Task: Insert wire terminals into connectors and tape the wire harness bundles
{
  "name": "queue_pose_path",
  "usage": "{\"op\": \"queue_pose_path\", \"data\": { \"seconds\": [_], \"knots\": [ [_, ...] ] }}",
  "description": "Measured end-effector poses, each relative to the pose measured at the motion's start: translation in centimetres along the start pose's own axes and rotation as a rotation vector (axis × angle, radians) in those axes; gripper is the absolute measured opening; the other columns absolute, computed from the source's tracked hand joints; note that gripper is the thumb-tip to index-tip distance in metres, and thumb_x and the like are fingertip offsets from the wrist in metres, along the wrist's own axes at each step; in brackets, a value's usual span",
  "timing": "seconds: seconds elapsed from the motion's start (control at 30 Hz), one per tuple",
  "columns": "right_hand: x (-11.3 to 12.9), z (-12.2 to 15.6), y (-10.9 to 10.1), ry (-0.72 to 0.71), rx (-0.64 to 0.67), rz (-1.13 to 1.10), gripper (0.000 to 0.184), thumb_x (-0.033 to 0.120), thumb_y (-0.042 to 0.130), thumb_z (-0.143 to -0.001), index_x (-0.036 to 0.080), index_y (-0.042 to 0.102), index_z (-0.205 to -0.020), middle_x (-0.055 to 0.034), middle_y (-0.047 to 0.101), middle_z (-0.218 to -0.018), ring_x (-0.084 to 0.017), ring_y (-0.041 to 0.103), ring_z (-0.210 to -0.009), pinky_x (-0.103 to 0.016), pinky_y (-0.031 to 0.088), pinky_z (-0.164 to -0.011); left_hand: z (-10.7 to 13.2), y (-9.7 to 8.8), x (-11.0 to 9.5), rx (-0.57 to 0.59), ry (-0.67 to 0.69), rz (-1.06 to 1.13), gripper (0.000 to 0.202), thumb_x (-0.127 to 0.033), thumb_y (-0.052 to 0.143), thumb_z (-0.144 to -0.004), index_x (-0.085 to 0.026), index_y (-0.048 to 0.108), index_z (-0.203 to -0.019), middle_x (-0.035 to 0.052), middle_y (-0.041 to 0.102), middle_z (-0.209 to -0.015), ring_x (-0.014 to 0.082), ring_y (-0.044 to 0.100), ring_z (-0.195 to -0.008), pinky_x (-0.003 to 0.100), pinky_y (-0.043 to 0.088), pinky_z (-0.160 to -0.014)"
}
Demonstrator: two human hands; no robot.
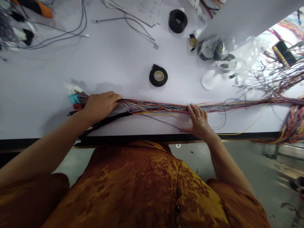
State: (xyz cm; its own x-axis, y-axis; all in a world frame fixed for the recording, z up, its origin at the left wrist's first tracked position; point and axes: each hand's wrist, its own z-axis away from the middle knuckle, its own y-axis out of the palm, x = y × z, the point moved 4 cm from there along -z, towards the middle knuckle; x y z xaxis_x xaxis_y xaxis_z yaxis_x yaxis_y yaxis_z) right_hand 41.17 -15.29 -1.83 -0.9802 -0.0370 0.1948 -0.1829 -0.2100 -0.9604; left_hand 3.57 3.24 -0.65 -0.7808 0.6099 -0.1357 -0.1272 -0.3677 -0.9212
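Note:
A long bundle of thin coloured wires [161, 106] runs across the white table near its front edge. My left hand [103, 103] is closed over its left end, with the fingertips hidden behind the wires. White, blue and red connectors [75, 98] stick out just left of that hand. Below it, a black-taped branch [106, 121] slants down to the table edge. My right hand [199, 122] rests its fingertips on the bundle farther right, thumb stretched apart toward me, not wrapped round the wires. A roll of black tape [158, 76] lies flat beyond the bundle, between both hands.
Another black tape roll [178, 21] and a small roll [192, 42] lie farther back. Plastic bags [251, 50] and tangled wires [292, 79] crowd the right side. Loose cables [83, 22] and an orange-handled tool [44, 10] lie back left. Papers [144, 9] are at the top.

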Motion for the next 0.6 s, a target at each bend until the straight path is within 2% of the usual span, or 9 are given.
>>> {"op": "queue_pose_path", "data": {
  "seconds": [0.03,0.1,0.17,0.23,0.33,0.47,0.53,0.6],
  "knots": [
    [0.0,0.0,0.1,0.028,-0.023,0.015,0.1,0.062,0.068,-0.079,0.017,0.025,-0.157,-0.0207,0.038,-0.152,-0.039,0.032,-0.14,-0.059,0.025,-0.112,0.1,0.3,0.0,-0.019,0.003,0.0,0.037,-0.03,0.037,-0.099,-0.025,0.06,-0.128,0.0082,0.065,-0.12,0.0276,0.063,-0.104,0.037,0.047,-0.08],
    [-0.4,-0.4,0.3,0.064,-0.119,0.017,0.076,0.055,0.062,-0.086,0.019,0.041,-0.15,-0.0179,0.051,-0.141,-0.035,0.043,-0.13,-0.053,0.032,-0.108,0.1,0.8,0.1,-0.058,0.017,0.003,0.038,-0.028,0.037,-0.099,-0.023,0.061,-0.128,0.009,0.066,-0.117,0.0278,0.063,-0.103,0.038,0.047,-0.081],
    [-1.4,-1.0,0.4,0.069,-0.225,0.003,0.047,0.047,0.055,-0.093,0.022,0.061,-0.133,-0.013,0.063,-0.123,-0.029,0.053,-0.114,-0.046,0.038,-0.101,0.2,1.3,0.2,-0.089,0.034,0.001,0.039,-0.028,0.037,-0.099,-0.022,0.062,-0.129,0.0096,0.067,-0.114,0.0278,0.063,-0.102,0.038,0.047,-0.082],
    [-2.6,-1.8,0.4,0.051,-0.301,-0.006,0.032,0.043,0.052,-0.096,0.026,0.072,-0.114,-0.0088,0.068,-0.108,-0.025,0.056,-0.102,-0.042,0.04,-0.095,0.3,1.5,0.3,-0.106,0.049,-0.01,0.041,-0.031,0.036,-0.1,-0.023,0.062,-0.131,0.0094,0.067,-0.11,0.0273,0.063,-0.1,0.037,0.046,-0.08],
    [-3.7,-2.7,0.3,0.004,-0.363,-0.015,0.027,0.043,0.055,-0.096,0.027,0.077,-0.099,-0.0056,0.069,-0.094,-0.022,0.057,-0.093,-0.039,0.04,-0.089,0.5,1.6,0.5,-0.085,0.055,-0.039,0.043,-0.034,0.032,-0.102,-0.026,0.058,-0.136,0.0088,0.065,-0.109,0.0259,0.062,-0.097,0.036,0.046,-0.077],
    [-4.0,-3.0,0.4,-0.036,-0.391,-0.039,0.03,0.044,0.054,-0.096,0.025,0.078,-0.096,-0.0057,0.069,-0.09,-0.021,0.057,-0.089,-0.036,0.041,-0.084,0.9,1.5,1.3,-0.009,0.032,-0.12,0.047,-0.027,0.031,-0.102,-0.034,0.045,-0.146,0.0085,0.062,-0.118,0.0248,0.063,-0.089,0.035,0.045,-0.071],
    [-4.0,-2.9,0.4,-0.02,-0.388,-0.044,0.03,0.044,0.054,-0.096,0.024,0.078,-0.096,-0.0063,0.069,-0.091,-0.021,0.056,-0.089,-0.036,0.04,-0.084,1.2,1.4,2.0,0.021,0.033,-0.162,0.053,-0.022,0.03,-0.1,-0.031,0.037,-0.152,0.0112,0.061,-0.12,0.0267,0.063,-0.088,0.036,0.045,-0.07],
    [-3.8,-3.0,0.3,0.004,-0.366,-0.031,0.03,0.042,0.054,-0.096,0.024,0.078,-0.096,-0.0066,0.07,-0.092,-0.022,0.056,-0.091,-0.036,0.04,-0.084,1.3,1.2,2.9,0.027,0.032,-0.177,0.054,-0.018,0.03,-0.099,-0.024,0.035,-0.152,0.0142,0.063,-0.117,0.0285,0.064,-0.092,0.039,0.045,-0.076]
  ]
}}
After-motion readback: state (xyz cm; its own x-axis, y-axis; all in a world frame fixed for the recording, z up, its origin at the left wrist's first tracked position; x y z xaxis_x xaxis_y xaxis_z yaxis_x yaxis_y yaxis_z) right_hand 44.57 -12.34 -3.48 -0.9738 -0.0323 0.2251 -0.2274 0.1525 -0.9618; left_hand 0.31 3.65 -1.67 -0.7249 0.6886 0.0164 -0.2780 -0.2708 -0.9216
